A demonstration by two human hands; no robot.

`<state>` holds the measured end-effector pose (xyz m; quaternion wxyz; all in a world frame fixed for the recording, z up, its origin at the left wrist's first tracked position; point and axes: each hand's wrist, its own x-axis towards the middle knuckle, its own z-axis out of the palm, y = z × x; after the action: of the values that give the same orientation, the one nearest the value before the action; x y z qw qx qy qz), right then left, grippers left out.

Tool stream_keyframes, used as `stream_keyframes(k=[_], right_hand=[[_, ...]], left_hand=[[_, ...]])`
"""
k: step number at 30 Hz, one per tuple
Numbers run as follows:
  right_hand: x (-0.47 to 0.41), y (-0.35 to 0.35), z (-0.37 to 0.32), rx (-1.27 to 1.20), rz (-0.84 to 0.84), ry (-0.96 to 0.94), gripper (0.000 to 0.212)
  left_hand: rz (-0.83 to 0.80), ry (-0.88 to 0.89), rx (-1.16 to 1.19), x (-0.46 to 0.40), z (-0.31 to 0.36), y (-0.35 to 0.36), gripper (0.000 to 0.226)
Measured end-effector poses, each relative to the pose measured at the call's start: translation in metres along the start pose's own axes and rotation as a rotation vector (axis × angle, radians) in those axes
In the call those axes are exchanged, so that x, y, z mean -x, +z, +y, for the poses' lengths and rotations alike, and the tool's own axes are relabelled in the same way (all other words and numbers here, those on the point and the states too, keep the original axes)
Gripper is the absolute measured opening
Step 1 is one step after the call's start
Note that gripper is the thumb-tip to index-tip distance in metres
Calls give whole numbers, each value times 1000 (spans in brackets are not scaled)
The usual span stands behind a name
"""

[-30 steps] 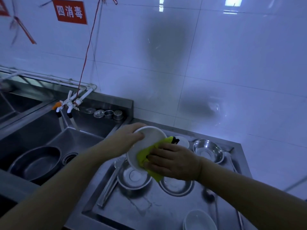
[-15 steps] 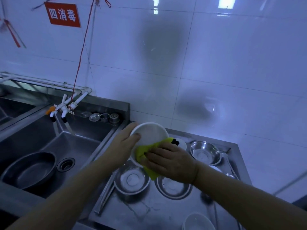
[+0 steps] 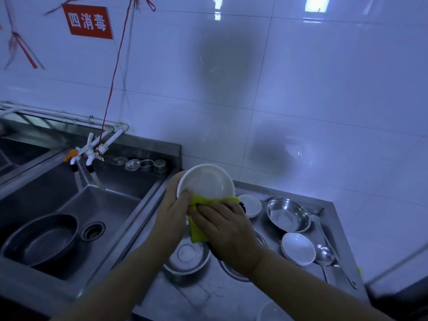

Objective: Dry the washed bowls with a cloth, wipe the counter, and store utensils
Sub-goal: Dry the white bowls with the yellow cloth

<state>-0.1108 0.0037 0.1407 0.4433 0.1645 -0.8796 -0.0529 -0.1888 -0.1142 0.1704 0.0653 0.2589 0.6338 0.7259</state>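
A white bowl (image 3: 206, 181) is held up over the steel counter (image 3: 208, 295), its inside facing me. My left hand (image 3: 174, 205) grips its left rim, thumb over the lower edge. My right hand (image 3: 228, 230) presses a yellow-green cloth (image 3: 199, 224) against the bowl's lower rim and outside. On the counter below lie two steel bowls (image 3: 186, 257) (image 3: 288, 214), two small white bowls (image 3: 251, 203) (image 3: 298, 248) and a steel ladle (image 3: 324, 251). A third steel bowl is mostly hidden under my right wrist.
A deep steel sink (image 3: 108, 205) lies to the left, with a dark metal basin (image 3: 41, 237) in it and white taps (image 3: 89, 154) above. Small metal strainers (image 3: 146, 164) sit on the sink's back ledge. A tiled wall stands close behind. Another white bowl's rim (image 3: 271, 311) shows at the bottom edge.
The bowl has turned so its inside faces me more. My right hand and the cloth slid from the bowl's face down to its lower rim. My view has shifted.
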Motion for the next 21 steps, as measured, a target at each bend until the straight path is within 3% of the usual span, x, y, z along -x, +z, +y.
stream_keyframes(k=[3,7,10,15,18,21], right_hand=[[4,-8,22,5,-81,-202,18],[3,-20,43,18,-173,-428,15],[-2,-17,35,49,-133,-295,19],[-14,-11,7,12,-148,16,19],[-7,-7,-11,-87,-212,107,27],[-2,-15,2,-107,-264,27,35]], left_hand=[[-180,10,-111,-11,8,-15,32],[-508,-171,-291,-33,23,-30,35],[-335,-192,-148,-33,22,-29,25],[37,-88,96,4,-9,-4,33],[24,-19,65,5,-9,-9,25],[-71,-24,56,1,-6,-18,35]])
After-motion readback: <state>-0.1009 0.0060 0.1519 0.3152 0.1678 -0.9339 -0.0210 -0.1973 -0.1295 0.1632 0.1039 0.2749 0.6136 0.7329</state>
